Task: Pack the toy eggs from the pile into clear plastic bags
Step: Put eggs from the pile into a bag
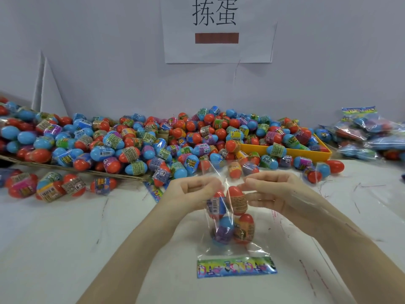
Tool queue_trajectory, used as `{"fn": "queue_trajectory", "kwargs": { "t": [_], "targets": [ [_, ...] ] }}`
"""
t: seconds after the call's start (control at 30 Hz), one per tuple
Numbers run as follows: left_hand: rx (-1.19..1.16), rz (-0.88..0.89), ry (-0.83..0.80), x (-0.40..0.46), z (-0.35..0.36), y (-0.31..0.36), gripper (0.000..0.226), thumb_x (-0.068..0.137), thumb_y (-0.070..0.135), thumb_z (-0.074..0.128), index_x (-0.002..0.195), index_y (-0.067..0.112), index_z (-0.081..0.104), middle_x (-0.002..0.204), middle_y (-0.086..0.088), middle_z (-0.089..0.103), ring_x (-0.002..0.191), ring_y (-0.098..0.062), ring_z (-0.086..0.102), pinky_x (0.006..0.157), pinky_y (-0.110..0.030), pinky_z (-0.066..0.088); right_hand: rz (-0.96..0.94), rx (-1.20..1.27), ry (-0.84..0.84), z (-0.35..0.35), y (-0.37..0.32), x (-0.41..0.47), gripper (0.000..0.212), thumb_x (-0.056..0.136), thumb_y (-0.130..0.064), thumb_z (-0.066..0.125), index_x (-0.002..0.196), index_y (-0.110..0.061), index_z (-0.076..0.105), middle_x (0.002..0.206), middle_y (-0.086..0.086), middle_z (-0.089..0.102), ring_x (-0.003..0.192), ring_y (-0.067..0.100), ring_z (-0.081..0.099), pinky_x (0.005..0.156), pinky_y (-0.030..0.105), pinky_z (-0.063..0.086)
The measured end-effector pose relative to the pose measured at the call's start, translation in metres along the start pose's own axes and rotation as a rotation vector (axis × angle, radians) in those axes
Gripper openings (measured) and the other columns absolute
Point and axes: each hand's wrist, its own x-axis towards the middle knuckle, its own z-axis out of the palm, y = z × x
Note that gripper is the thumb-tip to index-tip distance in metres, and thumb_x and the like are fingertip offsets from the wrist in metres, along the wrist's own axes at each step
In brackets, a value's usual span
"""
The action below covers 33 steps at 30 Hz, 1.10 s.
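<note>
A white desk (65, 238) spreads beneath a person's two bare forearms, backed by a pale wall where a paper sign (218, 29) with two large characters and a brown bar hangs straight beyond the fingers. Across the far side of the desk, beyond both hands, a pile of toy eggs (153, 141) in red and blue shells with printed wrappers runs from the left edge toward the right, part of it lying on a flat cardboard sheet (72, 167) far to the left of the fingers. A yellow tray (291, 151) holding more eggs sits beyond and to the right of the right hand, and farther right a heap of filled bags (370, 134) lies against the wall. Between the hands stands a clear plastic bag (232, 218), its open mouth raised toward the pile and its colourful printed header strip (236, 267) flat on the desk, nearer the person than the fingers. Four eggs show inside it, two above two, just below the fingertips. The left hand (190, 191) pinches the bag's upper left edge with curled fingers; the right hand (269, 191) pinches the upper right edge, its fingers bent toward the left hand, the two nearly meeting above the bagged eggs.
</note>
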Motion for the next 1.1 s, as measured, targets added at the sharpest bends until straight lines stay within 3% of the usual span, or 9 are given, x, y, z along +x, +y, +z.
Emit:
{"fn": "queue_trajectory", "kwargs": {
  "t": [0.13,0.2,0.33,0.53,0.63,0.73,0.93,1.1],
  "targets": [
    [-0.004,-0.06,-0.008,-0.001,-0.007,0.0,0.011,0.077,0.02,0.066,0.08,0.015,0.075,0.082,-0.006,0.075,0.074,-0.012,0.071,0.059,-0.016,0.053,0.003,0.018,0.017,-0.002,0.0,0.0,0.015,0.056,-0.023,0.071,0.068,-0.014,0.075,0.081,0.008,0.073,0.061,0.015,0.068,0.054,0.019,0.054],
    [0.01,-0.043,0.004,-0.002,-0.007,0.0,0.013,0.081,0.015,0.064,0.077,0.017,0.076,0.079,-0.005,0.075,0.071,-0.012,0.071,0.057,-0.015,0.052,-0.001,0.017,-0.002,-0.003,0.0,0.0,0.014,0.057,-0.022,0.07,0.067,-0.015,0.075,0.081,0.007,0.074,0.064,0.015,0.069,0.054,0.019,0.054],
    [0.006,-0.001,0.04,-0.002,-0.006,0.003,0.01,0.072,0.022,0.067,0.07,0.022,0.077,0.075,-0.001,0.074,0.068,-0.007,0.069,0.057,-0.016,0.052,-0.022,0.02,-0.049,-0.007,-0.001,-0.001,0.014,0.058,-0.017,0.068,0.069,-0.019,0.077,0.085,0.006,0.074,0.076,0.019,0.071,0.057,0.019,0.055],
    [0.024,0.038,0.112,-0.002,-0.012,0.005,0.016,0.058,0.032,0.068,0.067,0.023,0.077,0.069,-0.001,0.072,0.063,-0.006,0.063,0.055,-0.018,0.053,-0.073,-0.002,0.021,-0.008,0.0,0.0,0.013,0.055,-0.016,0.07,0.066,-0.016,0.076,0.077,0.01,0.073,0.068,0.022,0.071,0.052,0.02,0.054],
    [0.064,0.079,0.116,-0.002,-0.015,0.006,0.009,0.067,0.022,0.069,0.063,0.025,0.076,0.062,0.0,0.069,0.057,-0.005,0.062,0.052,-0.016,0.051,-0.086,-0.004,0.013,-0.006,0.0,-0.001,0.014,0.053,-0.017,0.071,0.066,-0.016,0.076,0.076,0.01,0.073,0.067,0.021,0.071,0.052,0.02,0.054],
    [0.078,0.121,0.135,-0.002,-0.02,0.004,0.024,0.073,0.006,0.068,0.062,0.027,0.076,0.061,0.0,0.07,0.054,-0.005,0.063,0.05,-0.015,0.05,-0.104,-0.012,0.008,-0.006,0.0,-0.001,0.014,0.055,-0.015,0.07,0.067,-0.017,0.077,0.074,0.01,0.073,0.065,0.02,0.07,0.052,0.019,0.053],
    [-0.012,0.08,0.066,-0.001,-0.028,0.003,0.014,0.052,0.02,0.071,0.064,0.026,0.077,0.062,-0.002,0.071,0.056,-0.008,0.066,0.049,-0.015,0.05,-0.167,0.008,0.006,-0.006,0.0,-0.001,0.015,0.055,-0.01,0.068,0.066,-0.017,0.076,0.071,0.01,0.072,0.061,0.02,0.07,0.051,0.021,0.054],
    [-0.049,0.035,-0.034,-0.001,-0.033,0.001,0.022,0.054,0.011,0.068,0.067,0.025,0.078,0.059,0.0,0.069,0.055,-0.009,0.066,0.05,-0.016,0.051,-0.194,0.001,-0.085,-0.007,0.001,-0.003,0.021,0.057,-0.006,0.066,0.07,-0.018,0.077,0.073,0.009,0.073,0.066,0.02,0.07,0.055,0.022,0.056]
  ]
}}
